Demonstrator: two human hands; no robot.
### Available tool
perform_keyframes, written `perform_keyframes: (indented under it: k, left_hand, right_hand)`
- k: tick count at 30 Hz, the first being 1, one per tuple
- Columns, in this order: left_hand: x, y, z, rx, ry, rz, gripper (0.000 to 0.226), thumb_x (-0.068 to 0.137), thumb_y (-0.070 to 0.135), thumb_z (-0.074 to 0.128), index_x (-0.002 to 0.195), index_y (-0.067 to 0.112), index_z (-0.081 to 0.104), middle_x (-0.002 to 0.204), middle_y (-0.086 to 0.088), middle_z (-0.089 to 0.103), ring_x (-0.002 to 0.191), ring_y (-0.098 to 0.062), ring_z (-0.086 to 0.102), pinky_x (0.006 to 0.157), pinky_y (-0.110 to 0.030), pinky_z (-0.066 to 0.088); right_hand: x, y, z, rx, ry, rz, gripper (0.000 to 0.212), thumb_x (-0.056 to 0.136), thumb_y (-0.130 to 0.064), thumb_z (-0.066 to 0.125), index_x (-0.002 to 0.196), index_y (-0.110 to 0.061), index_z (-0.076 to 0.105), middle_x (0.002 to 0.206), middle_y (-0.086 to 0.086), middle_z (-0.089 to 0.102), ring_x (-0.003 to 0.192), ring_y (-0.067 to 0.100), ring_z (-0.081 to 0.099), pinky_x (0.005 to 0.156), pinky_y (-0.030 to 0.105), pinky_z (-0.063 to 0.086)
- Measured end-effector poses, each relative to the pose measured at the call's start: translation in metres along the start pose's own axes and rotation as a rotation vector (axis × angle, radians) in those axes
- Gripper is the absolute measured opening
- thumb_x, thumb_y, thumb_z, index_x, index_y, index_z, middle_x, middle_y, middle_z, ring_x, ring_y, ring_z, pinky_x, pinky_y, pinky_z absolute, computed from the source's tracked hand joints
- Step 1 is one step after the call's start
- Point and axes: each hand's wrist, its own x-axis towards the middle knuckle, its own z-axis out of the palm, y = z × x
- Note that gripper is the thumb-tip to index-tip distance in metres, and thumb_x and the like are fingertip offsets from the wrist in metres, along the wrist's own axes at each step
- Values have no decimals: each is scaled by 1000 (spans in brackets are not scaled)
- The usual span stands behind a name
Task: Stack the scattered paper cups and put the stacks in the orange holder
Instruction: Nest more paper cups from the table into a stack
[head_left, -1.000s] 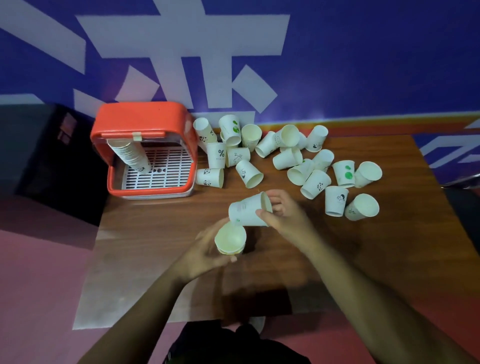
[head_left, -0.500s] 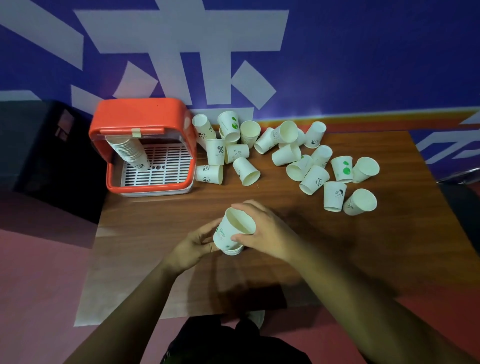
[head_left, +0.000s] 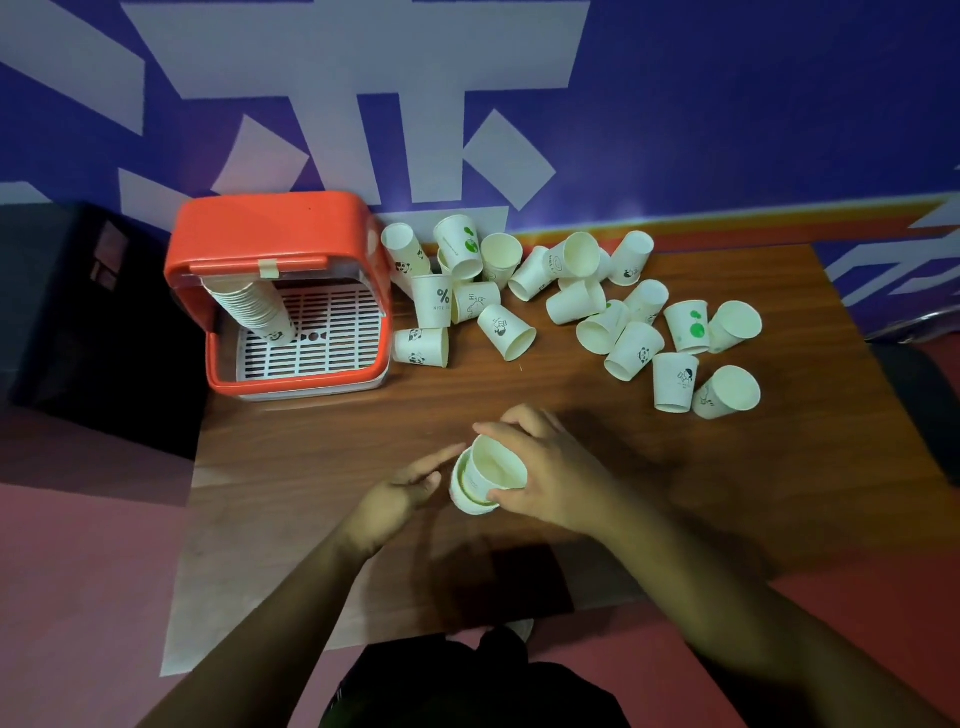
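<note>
Wooden table (head_left: 322, 499) beneath us: our right hand (head_left: 550, 478) clamps the nested cup stack (head_left: 485, 480), left hand (head_left: 400, 493) open, fingers touching it. Beyond our grip, the orange holder (head_left: 275, 244) contains 1 leaning stack (head_left: 249, 306); loose cups (head_left: 634, 351) lie scattered.

Legible marking: a large black "%" sign printed on the upright cup (head_left: 432, 307) just right of the orange holder (head_left: 278, 291), with a small line beneath beginning "NICE", remainder unreadable. "Hi" printed on the lying cup (head_left: 475, 301) touching it on the right. Large white strokes on the blue wall (head_left: 727, 104) at far side, cropped, not readable.
</note>
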Motion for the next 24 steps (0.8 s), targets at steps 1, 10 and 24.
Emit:
perform_keyframes:
  k: [1,10,24]
  left_hand:
    - [-1,2,1,-9,-5,-15,37,108,16,43,137,36,54,126,36,62,123,16,52,102,-13,44]
    - [3,0,4,-59,-11,-30,33,106,18,47,132,36,57,118,35,66,113,15,59,91,-12,49]
    - [34,25,-38,1,36,-12,27,103,29,54,125,36,68,126,15,69,120,-7,63,101,-31,52]
  right_hand:
    - [-1,-1,4,-17,-5,-15,74,75,-42,75,142,-27,47,124,-7,43,117,14,43,95,29,46]
    - [-13,-2,56,317,-74,214,78,83,-47,72,149,-44,30,148,-15,36,131,-7,31,106,5,21]
    - [32,-11,70,551,2,490,93,74,-58,73,150,-42,24,154,-14,32,139,7,32,113,38,37]
